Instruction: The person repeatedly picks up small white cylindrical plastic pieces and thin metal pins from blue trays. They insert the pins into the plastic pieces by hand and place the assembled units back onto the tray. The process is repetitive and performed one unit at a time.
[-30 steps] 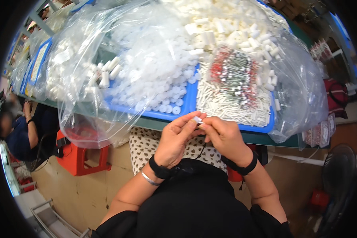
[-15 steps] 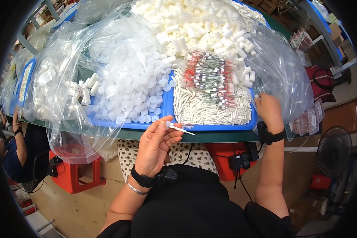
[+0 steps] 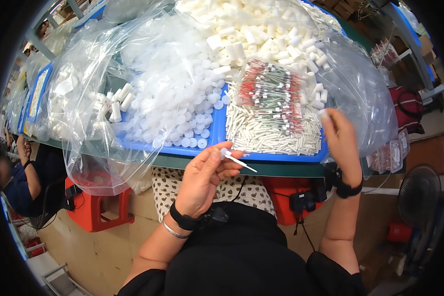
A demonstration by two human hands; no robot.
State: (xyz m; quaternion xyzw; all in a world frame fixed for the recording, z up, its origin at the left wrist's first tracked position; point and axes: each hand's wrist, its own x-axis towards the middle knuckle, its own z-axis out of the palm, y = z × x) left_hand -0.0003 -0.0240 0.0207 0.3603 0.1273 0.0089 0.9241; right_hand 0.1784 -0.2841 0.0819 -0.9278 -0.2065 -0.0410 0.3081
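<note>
Between the thumb and fingers of my left hand (image 3: 202, 172) is a translucent round cap (image 3: 225, 152) with a thin white stick (image 3: 241, 163) running from it, pointing down to the right. It is held just in front of the table edge. My right hand (image 3: 343, 145) is at the right edge of the blue tray (image 3: 286, 158), with its fingertips pinched on a small white cylinder (image 3: 323, 113), partly covered by the fingers. More white cylinders (image 3: 319, 96) lie just beyond that hand. Short white sticks (image 3: 271, 140) fill the tray's near part.
A clear box of red and green wired parts (image 3: 269, 81) rests on the sticks. Translucent caps (image 3: 182, 113) are heaped to its left, cream cylinders (image 3: 261, 29) behind. Clear plastic bags (image 3: 98, 89) flank the trays. A red stool (image 3: 96, 209) and a fan (image 3: 419, 195) stand below.
The view has shifted, so the table contents appear farther right. My left hand still holds the cap and stick; my right hand stays by the tray's right edge, its fingers now more extended.
</note>
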